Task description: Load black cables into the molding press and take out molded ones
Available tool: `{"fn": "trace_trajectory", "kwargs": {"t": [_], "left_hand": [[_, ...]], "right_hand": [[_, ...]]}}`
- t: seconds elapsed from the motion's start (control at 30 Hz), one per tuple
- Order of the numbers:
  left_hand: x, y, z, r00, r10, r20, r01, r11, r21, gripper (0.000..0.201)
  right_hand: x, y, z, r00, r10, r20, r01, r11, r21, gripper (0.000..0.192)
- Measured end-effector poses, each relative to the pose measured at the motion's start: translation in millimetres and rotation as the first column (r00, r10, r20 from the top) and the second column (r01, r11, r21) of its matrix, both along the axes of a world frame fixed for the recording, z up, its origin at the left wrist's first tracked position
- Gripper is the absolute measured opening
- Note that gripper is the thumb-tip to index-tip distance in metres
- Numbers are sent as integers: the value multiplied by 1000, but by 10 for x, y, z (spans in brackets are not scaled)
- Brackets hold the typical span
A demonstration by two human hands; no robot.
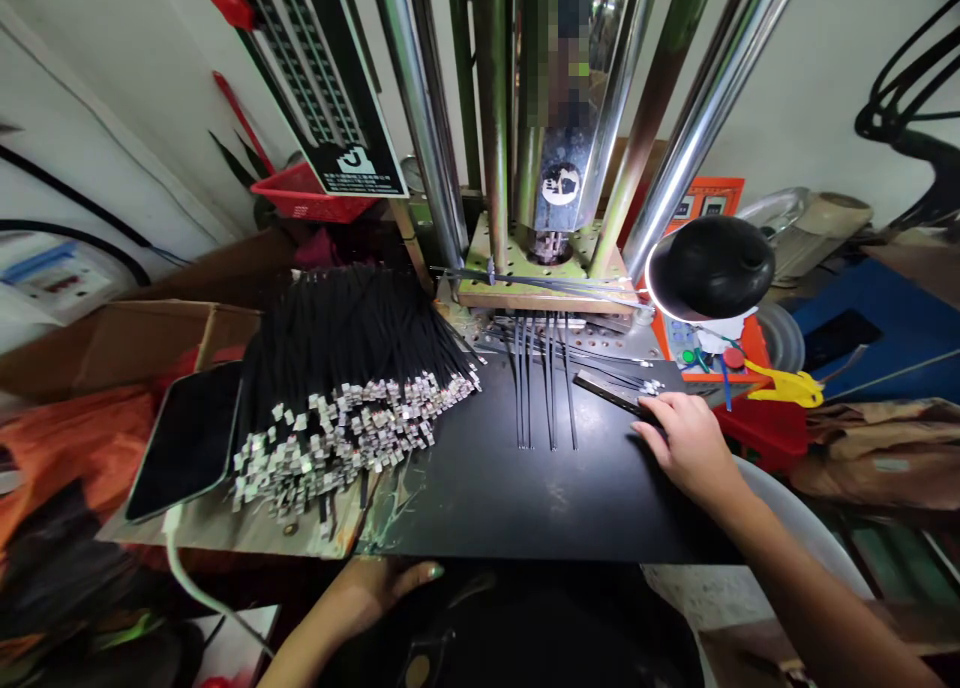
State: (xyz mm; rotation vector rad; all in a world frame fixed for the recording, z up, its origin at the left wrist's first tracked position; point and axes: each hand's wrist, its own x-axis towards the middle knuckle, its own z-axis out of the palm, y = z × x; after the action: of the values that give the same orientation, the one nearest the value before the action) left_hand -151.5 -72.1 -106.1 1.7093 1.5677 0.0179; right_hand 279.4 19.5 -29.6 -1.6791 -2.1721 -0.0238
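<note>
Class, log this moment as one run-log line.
right hand: on small black bar | left hand: at black work mat edge | four black cables under press

Your widest free room is the bare front part of the black mat [525, 508], between the heap of black cables [345, 378] on the left and your right hand [686, 440] on the right. Straight ahead, four cables [546, 388] lie across the mat, running under the press [547, 258]. The black lamp [711, 266] overhangs the right rear corner. A phone [187, 438] blocks the far left edge.
</note>
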Motion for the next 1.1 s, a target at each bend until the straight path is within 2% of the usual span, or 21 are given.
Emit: {"fn": "trace_trajectory", "kwargs": {"t": [0.07, 0.17, 0.27, 0.37, 0.43, 0.47, 0.53, 0.57, 0.6, 0.67, 0.73, 0.77, 0.83, 0.9, 0.97, 1.03, 1.07, 1.1], "left_hand": [[-10, -55, 15, 999, -40, 10, 41, 998, -48, 46], [-104, -207, 174, 998, -61, 33, 63, 995, -76, 37], [-272, -323, 550, 995, -87, 50, 89, 995, -41, 38], [-331, -172, 1069, 976, -209, 64, 200, 971, 129, 26], [-216, 140, 1371, 950, -313, -16, 300, 894, 332, 23], [-114, 345, 1475, 934, -343, -100, 350, 826, 441, 25], [130, 789, 1568, 877, -388, -285, 480, 665, 571, 23], [244, 997, 1561, 843, -387, -375, 538, 587, 605, 29], [336, 1177, 1529, 805, -368, -465, 592, 543, 596, 33], [413, 1424, 1432, 730, -341, -592, 672, 511, 535, 27], [324, 1523, 1351, 696, -334, -635, 701, 505, 503, 21], [227, 1536, 1336, 711, -329, -622, 690, 496, 527, 21], [-23, 1535, 1377, 802, -287, -523, 594, 470, 653, 18], [-254, 1538, 1526, 921, -198, -334, 388, 452, 803, 15], [-375, 1547, 1751, 994, -79, -78, 103, 403, 910, 12], [-345, 1540, 1973, 982, 5, 188, -180, 309, 934, 12], [-274, 1523, 2050, 957, 11, 289, -281, 270, 921, 12], [-172, 1496, 2087, 937, -7, 349, -336, 258, 906, 13]], "right_hand": [[58, 260, -128, 997, 2, 72, -7, 998, 68, 32], [117, 258, -282, 994, 108, -2, -107, 990, 87, 23], [18, -47, -261, 963, 245, -114, -245, 969, 11, 16], [-309, -272, -70, 922, 346, -174, -367, 923, -112, 15], [-633, -209, 125, 880, 427, -209, -469, 851, -236, 18], [-818, -102, 229, 849, 471, -239, -526, 798, -295, 20], [-1212, 233, 412, 811, 514, -280, -585, 717, -378, 22], [-1409, 435, 477, 824, 499, -269, -566, 718, -405, 25], [-1598, 641, 516, 862, 456, -220, -505, 745, -436, 28], [-1931, 1009, 517, 930, 353, -105, -358, 800, -482, 38], [-2188, 1259, 441, 955, 296, -36, -272, 818, -506, 51], [-2293, 1332, 397, 956, 293, -25, -264, 817, -513, 56], [-2467, 1391, 352, 950, 313, -16, -275, 808, -521, 56], [-2599, 1377, 421, 936, 350, -28, -315, 803, -506, 44], [-2666, 1338, 610, 926, 375, -48, -353, 811, -466, 32], [-2637, 1294, 846, 922, 379, -75, -377, 841, -388, 33], [-2584, 1271, 949, 920, 384, -80, -387, 855, -344, 37], [-2506, 1246, 1026, 916, 396, -61, -393, 859, -328, 40]]}}
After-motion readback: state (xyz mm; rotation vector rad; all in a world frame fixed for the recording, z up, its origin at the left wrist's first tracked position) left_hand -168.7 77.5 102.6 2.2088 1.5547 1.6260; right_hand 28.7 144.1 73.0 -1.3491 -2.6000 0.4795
